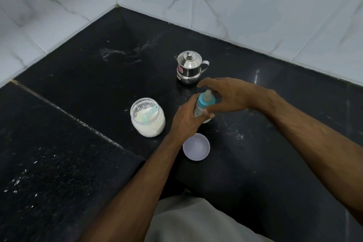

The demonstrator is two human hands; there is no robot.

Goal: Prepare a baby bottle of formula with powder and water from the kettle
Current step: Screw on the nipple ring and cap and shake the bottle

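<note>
The baby bottle stands upright on the black counter, its blue collar and pale teat on top. The left hand wraps its fingers round the bottle's body from the near side. The right hand arches over the top, thumb and fingers curved round the blue collar, though whether they actually press on it is hard to tell from this angle. Just left of the bottle sits an open jar of white powder with a pale green scoop lying inside it. A round lilac lid lies on the counter near the left wrist. Behind the bottle, a little apart, stands the steel kettle with its lid on. Specks of spilled powder dot the counter.
</note>
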